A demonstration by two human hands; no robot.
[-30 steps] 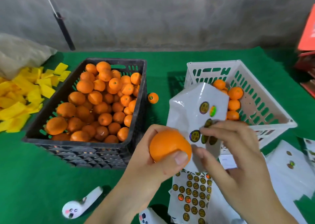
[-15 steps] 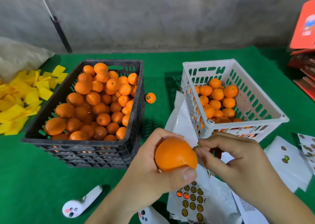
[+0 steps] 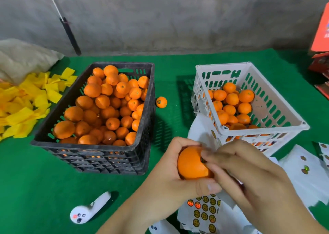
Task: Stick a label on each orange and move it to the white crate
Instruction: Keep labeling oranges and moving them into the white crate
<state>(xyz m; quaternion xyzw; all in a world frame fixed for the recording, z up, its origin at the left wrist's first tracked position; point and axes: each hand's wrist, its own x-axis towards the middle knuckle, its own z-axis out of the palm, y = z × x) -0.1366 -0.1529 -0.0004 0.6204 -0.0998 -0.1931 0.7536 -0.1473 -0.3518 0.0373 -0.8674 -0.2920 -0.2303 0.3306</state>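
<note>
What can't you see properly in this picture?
- Label on the held orange: head view, mostly covered by the right hand's fingers.
- Sticker sheet: partly under both hands, cut off by the bottom edge.
- Black crate's lower oranges: buried under the top ones.
- Sticker print: too small to read.

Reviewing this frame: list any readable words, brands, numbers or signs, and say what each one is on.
No text here can be read.
Round labels on the sticker sheet: a dark and gold pattern, too small to read.
Label on the loose orange beside the black crate: too small.
Label under the right hand's fingertips on the held orange: mostly covered.
Red box at the right edge: printed marks, blurred and cut off.
</note>
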